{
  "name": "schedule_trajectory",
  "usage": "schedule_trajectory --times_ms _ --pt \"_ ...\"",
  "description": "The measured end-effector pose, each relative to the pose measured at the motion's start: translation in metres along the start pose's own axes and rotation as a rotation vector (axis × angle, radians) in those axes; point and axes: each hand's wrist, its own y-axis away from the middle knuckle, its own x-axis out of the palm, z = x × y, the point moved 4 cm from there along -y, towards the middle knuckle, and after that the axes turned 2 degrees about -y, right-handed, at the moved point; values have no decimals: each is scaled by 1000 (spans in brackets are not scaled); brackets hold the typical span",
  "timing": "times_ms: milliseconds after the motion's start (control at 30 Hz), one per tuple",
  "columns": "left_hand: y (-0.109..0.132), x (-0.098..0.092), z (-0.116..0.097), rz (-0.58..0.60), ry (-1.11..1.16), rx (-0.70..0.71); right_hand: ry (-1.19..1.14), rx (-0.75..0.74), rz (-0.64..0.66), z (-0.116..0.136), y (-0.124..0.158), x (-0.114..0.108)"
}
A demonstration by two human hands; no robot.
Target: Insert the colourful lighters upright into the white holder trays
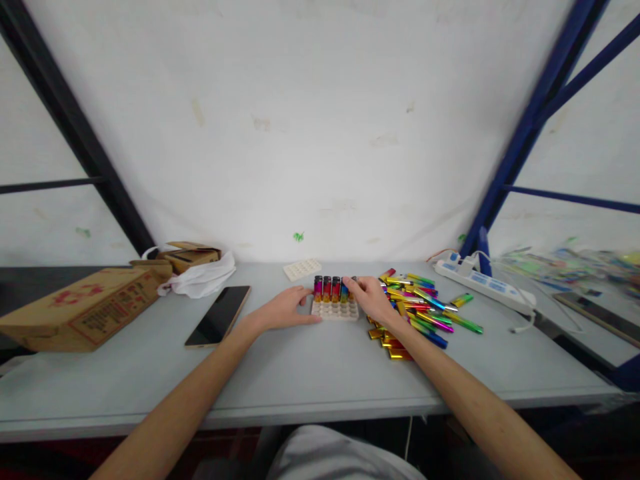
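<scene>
A white tray [334,311] with rows of round holes lies on the table in front of me. Several shiny multicoloured lighters [327,289] stand upright in a row along its far side. My left hand [286,308] curves around the tray's left end, thumb at the near corner and fingers by the leftmost lighter. At the right end of the row, my right hand [369,297] pinches a lighter [345,293], its fingers partly covering it. Beside and beneath my right wrist lies a loose pile of metallic lighters [425,307].
Behind the row lies another white holed tray [302,269]. On the left are a phone [219,316], a white plastic bag [203,280] and a cardboard box [85,308]. A white power strip [485,287] with cables runs along the right, near a blue metal post [520,140].
</scene>
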Motion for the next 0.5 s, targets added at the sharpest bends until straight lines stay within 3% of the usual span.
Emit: schedule_trajectory --times_ms 367,500 --pt "-1 0 1 -5 7 -4 -112 -17 108 3 1 1" --pt "0 2 3 -1 5 -2 -67 -52 74 8 1 -3"
